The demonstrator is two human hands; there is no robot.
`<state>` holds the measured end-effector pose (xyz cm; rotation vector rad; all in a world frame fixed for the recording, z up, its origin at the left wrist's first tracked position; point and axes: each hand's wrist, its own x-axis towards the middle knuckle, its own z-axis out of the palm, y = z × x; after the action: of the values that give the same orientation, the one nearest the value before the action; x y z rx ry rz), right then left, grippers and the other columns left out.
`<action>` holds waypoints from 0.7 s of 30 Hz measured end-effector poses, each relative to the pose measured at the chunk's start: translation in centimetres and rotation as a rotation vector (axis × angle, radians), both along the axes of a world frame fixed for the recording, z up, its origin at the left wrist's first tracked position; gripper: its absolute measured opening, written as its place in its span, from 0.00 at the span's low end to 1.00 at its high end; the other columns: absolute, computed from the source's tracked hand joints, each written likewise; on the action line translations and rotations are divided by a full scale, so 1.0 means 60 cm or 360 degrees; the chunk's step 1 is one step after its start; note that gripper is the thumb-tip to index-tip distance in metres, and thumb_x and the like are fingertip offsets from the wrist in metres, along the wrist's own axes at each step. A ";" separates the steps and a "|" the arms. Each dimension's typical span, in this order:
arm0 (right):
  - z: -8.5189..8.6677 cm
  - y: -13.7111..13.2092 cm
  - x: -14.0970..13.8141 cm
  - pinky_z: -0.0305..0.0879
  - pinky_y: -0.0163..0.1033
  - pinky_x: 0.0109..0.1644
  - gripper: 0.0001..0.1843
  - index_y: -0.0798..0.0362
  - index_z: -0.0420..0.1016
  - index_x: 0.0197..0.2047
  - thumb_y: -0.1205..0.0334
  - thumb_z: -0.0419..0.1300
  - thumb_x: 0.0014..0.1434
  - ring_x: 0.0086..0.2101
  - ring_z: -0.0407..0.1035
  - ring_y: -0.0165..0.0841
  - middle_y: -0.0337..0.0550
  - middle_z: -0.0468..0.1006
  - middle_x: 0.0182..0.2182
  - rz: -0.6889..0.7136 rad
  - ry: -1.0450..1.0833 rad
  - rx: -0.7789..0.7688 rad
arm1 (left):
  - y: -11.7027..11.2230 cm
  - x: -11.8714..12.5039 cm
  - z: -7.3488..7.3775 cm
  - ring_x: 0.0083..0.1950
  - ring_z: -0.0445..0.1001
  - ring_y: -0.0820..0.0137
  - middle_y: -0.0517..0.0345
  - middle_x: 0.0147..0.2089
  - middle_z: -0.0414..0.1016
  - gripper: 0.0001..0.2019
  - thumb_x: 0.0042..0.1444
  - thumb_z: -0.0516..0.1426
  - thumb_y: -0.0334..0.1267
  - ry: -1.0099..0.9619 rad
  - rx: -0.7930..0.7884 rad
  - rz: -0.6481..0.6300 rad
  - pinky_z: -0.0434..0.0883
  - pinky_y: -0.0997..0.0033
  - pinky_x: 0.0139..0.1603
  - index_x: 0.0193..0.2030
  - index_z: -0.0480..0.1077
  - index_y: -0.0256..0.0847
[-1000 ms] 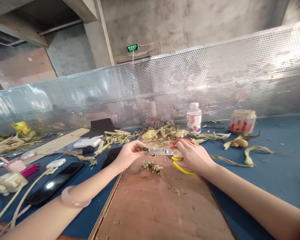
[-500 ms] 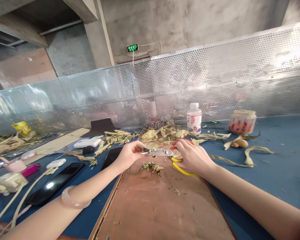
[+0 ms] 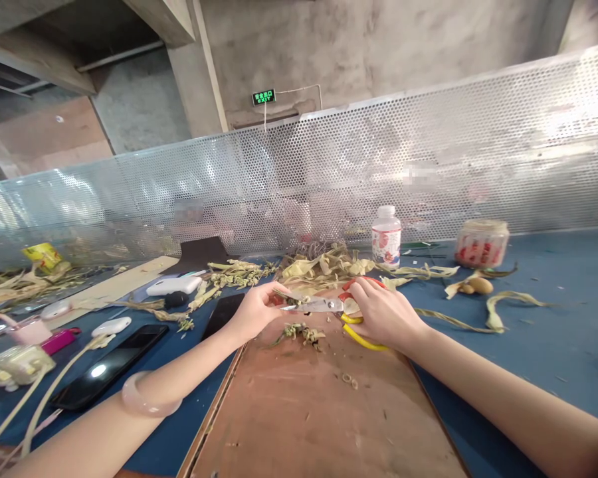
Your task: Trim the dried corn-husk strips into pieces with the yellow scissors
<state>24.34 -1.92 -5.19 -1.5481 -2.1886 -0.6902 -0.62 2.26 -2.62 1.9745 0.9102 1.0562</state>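
Observation:
My right hand (image 3: 381, 309) is closed around the handles of a pair of scissors (image 3: 323, 305), red and yellow in colour, with the metal blades pointing left. A small dried plant piece (image 3: 299, 299) is pinched in the fingers of my left hand (image 3: 259, 309), right against the blades. Beneath the blades, a little heap of dried plant bits (image 3: 303, 334) lies on a brown wooden board (image 3: 329, 418). Two small pale rings (image 3: 349, 380) rest nearer to me on that board. Behind my hands spreads a pile of dried yellowish leaves (image 3: 323, 265).
A white bottle (image 3: 386, 238) and a glass jar (image 3: 481, 244) stand at the back right, before a perforated metal screen (image 3: 329, 172). At left lie a black phone (image 3: 112, 365), cables, a white case (image 3: 173, 286) and more dried stalks (image 3: 239, 273). Curled dry leaves (image 3: 496, 311) lie on the blue tabletop (image 3: 553, 345).
Almost nothing differs. Both hands keep their places with the scissors and the plant piece; the view has shifted very slightly.

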 end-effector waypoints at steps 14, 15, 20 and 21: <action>0.001 -0.001 0.001 0.58 0.37 0.32 0.17 0.53 0.66 0.42 0.49 0.54 0.56 0.42 0.68 0.39 0.48 0.73 0.43 0.0003 -0.0034 -0.0024 | 0.003 -0.003 -0.003 0.36 0.74 0.67 0.56 0.34 0.76 0.13 0.41 0.66 0.38 0.0046 0.0060 0.0035 0.70 0.65 0.39 0.34 0.71 0.39; 0.001 -0.001 0.001 0.58 0.37 0.32 0.18 0.54 0.66 0.42 0.49 0.54 0.56 0.42 0.68 0.39 0.48 0.73 0.43 0.0009 -0.0030 -0.0021 | 0.003 -0.003 -0.003 0.36 0.74 0.67 0.56 0.34 0.76 0.13 0.41 0.66 0.38 0.0045 0.0059 0.0033 0.70 0.66 0.39 0.34 0.71 0.39; 0.002 -0.002 -0.003 0.60 0.37 0.35 0.18 0.53 0.65 0.43 0.49 0.54 0.54 0.44 0.66 0.40 0.49 0.72 0.42 0.0009 -0.0004 -0.0005 | 0.001 -0.002 -0.004 0.37 0.74 0.66 0.55 0.35 0.76 0.13 0.42 0.66 0.39 0.0048 0.0058 -0.0016 0.70 0.65 0.40 0.34 0.72 0.39; 0.002 -0.002 -0.004 0.61 0.38 0.36 0.18 0.53 0.65 0.43 0.49 0.54 0.54 0.44 0.66 0.40 0.49 0.72 0.41 0.0009 -0.0006 -0.0009 | 0.002 -0.003 -0.004 0.38 0.74 0.65 0.55 0.36 0.76 0.13 0.42 0.66 0.39 0.0055 0.0066 -0.0018 0.70 0.65 0.41 0.35 0.72 0.39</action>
<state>24.11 -2.07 -5.07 -1.5437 -2.1989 -0.6866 -0.77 2.36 -2.86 2.0353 0.9014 1.0455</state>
